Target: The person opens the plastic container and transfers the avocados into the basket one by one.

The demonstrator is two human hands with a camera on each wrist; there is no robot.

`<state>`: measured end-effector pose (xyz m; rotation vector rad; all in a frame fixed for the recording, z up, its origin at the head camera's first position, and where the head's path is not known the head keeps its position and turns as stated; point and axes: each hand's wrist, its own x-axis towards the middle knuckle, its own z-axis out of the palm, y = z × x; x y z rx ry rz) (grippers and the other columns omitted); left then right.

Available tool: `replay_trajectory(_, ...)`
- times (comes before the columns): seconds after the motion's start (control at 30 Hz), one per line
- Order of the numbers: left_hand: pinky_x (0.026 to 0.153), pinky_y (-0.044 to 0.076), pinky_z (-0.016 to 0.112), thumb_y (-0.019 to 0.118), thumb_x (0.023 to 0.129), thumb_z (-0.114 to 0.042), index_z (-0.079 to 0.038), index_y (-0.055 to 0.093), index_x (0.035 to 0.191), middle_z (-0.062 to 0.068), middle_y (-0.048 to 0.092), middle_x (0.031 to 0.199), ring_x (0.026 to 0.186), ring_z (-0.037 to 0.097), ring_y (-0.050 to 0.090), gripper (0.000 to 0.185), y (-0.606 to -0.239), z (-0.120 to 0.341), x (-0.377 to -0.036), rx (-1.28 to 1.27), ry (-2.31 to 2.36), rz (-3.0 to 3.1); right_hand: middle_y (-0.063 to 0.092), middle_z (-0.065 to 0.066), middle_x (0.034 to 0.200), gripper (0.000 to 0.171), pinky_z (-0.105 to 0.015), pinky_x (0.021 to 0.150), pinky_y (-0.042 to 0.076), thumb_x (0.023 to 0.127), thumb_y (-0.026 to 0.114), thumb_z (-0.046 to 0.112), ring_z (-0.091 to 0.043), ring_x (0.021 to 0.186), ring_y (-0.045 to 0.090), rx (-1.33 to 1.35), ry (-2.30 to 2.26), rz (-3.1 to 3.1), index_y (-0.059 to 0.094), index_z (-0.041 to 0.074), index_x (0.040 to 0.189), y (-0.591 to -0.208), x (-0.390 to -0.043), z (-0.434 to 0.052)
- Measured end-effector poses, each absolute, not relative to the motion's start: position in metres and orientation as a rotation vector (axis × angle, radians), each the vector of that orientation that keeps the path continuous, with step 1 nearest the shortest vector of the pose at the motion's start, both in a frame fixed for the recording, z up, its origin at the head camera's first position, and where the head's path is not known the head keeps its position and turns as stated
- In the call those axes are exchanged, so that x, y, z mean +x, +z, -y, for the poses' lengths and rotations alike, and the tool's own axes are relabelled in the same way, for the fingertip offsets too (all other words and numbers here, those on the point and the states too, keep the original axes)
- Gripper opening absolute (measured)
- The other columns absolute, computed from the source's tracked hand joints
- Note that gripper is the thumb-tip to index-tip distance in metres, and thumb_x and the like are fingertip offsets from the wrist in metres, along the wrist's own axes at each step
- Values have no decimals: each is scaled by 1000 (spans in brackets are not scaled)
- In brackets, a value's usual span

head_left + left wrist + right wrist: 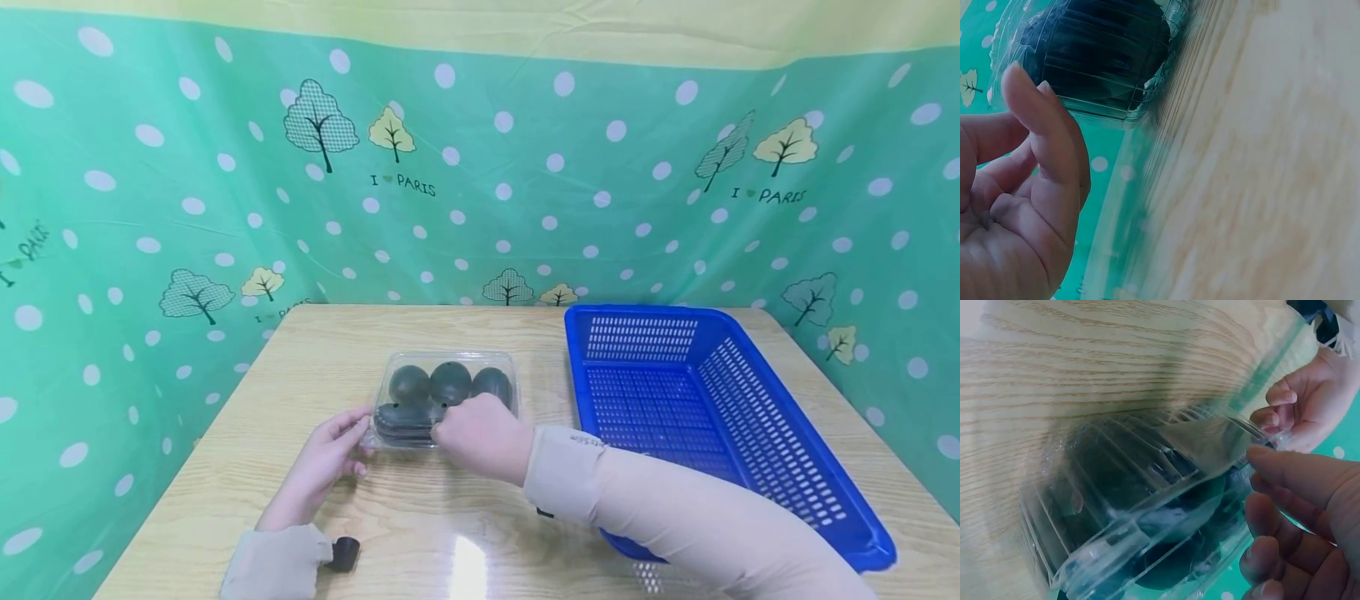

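Observation:
A clear plastic clamshell box [452, 354] sits on the wooden table, with several dark green, round, avocado-like fruits [450, 383] inside. My left hand [330, 454] holds the box's front left corner, thumb and fingertips at the rim. Across the front right of the box reaches my right hand [486, 437], its fingers curled. From the right wrist view, the thumb and forefinger of the right hand [1304, 512] pinch the rim of the box [1166, 512] close to the left hand [1310, 403]. The right hand hides some of the fruits in the head view.
To the right stands a blue plastic basket [573, 350] with slotted walls; the right forearm crosses over its near left part. A black wrist strap [345, 554] shows at the left cuff. Behind the table [322, 350] hangs a green dotted curtain [525, 167].

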<state>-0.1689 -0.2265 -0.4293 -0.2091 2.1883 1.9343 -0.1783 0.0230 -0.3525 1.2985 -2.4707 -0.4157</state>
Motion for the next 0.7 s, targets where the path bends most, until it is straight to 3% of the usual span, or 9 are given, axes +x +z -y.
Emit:
replay_trajectory(0.3, 61, 57, 23, 49, 104, -19, 4, 41, 145, -5, 61, 98, 78, 8, 58, 48, -425, 223, -170, -196, 1923, -2273, 62, 12, 60, 17, -23, 38, 39, 86, 70, 15, -5, 48, 40, 1287, -491, 2468, 70, 29, 76, -355, -176, -22)
replay_trajectory(0.7, 62, 58, 23, 47, 104, -10, 7, 43, 143, -2, 59, 92, 73, 7, 55, 43, -424, 220, -172, -181, 1884, -2362, 59, 15, 58, 22, -21, 39, 40, 81, 70, 10, -4, 48, 36, 1306, -562, 2399, 68, 29, 71, -357, -175, -22)
